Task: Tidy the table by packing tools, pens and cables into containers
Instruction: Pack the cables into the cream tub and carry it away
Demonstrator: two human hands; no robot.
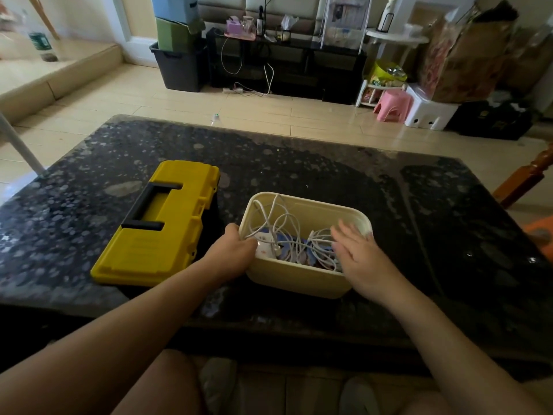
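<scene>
Knees and a pair of grey slippers sit right at the bottom edge, under the dark speckled table. From there both forearms reach up to the cream container.

Left hand has a proper hold on it: fingers curled over the left rim and dipping inside, thumb on the outer wall. So the container sits immediately right of that grip, touching it.

Right hand is loose, fingers spread and straight, over the container's right side. It's motion-blurred, so I can't tell if it's actually touching the rim or the contents.

Between the two hands, inside the container, is a tangle of white cables, with something blue under them that I can't make out.

Just left of the gripping hand lies the yellow toolbox, lid closed, black handle on top, near the container.
</scene>
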